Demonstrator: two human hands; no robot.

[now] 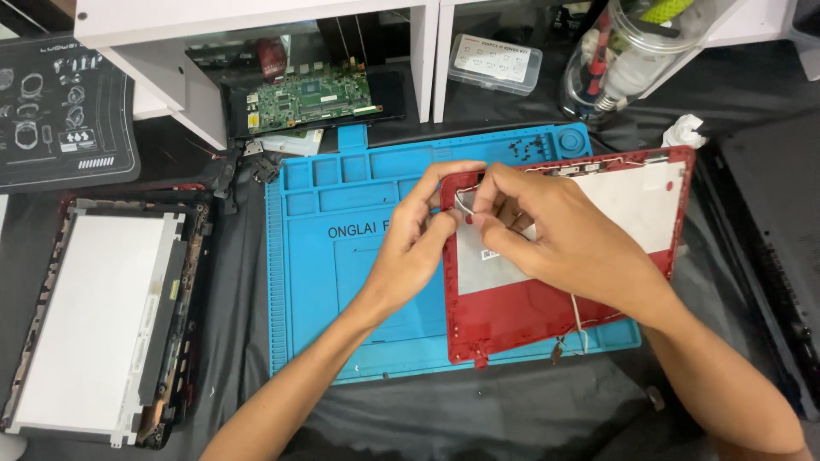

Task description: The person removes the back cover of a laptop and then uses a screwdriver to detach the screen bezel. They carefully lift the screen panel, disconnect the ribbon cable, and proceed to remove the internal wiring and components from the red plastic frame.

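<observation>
Screen panel (102, 320): lies flat at the near left of the counter.
Mat (342, 273): blue, under the lid.
Lid (547, 307): red, inner side up, on the mat's right half.
Left hand (414, 243): fingers pinched at the lid's top left corner.
Right hand (551, 226): fingers pinching a thin white cable (465, 203) there.
Circuit board (312, 98): green, far, under the shelf.

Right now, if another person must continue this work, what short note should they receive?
Left hand and right hand: both pinch a thin white cable at the upper left corner of the red laptop lid.
The lid lies inner side up on the blue mat.
Done: the screen panel lies apart on the left, the green circuit board in the shelf.
Left: cables are still in the lid.
</observation>
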